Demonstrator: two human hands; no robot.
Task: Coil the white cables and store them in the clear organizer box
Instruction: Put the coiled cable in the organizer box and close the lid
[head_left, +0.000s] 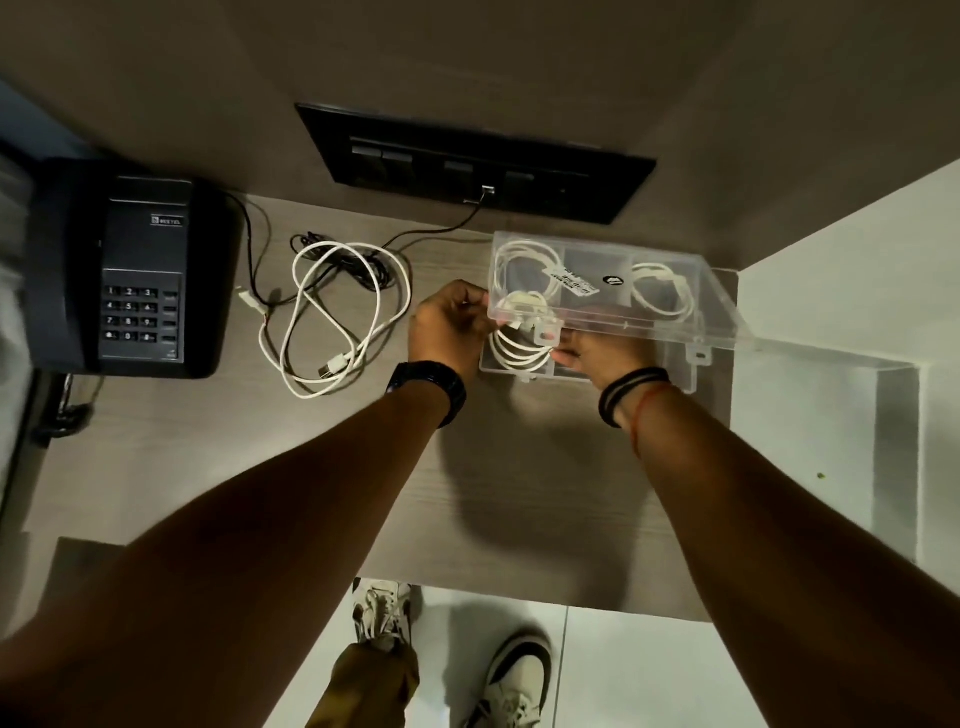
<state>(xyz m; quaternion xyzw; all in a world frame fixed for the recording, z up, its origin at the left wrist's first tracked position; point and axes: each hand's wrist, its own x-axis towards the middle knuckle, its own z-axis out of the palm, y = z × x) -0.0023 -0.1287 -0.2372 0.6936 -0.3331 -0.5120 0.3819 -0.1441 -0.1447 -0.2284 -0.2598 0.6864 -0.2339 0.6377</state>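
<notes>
The left hand (449, 317) pinched the lid edge of the clear organizer box (613, 301), propping it up so the right hand (592, 353), its grip narrow on a coiled white cable (519, 353), could seat it beneath. Another white cable (332, 317) lay loose on the tabletop (260, 467), left of both grips.

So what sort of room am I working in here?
Probably a hotel room or small office desk: a black desk phone sits on the wood-grain desktop, with a black switch and socket panel set in the wall behind, and tiled floor below.
</notes>
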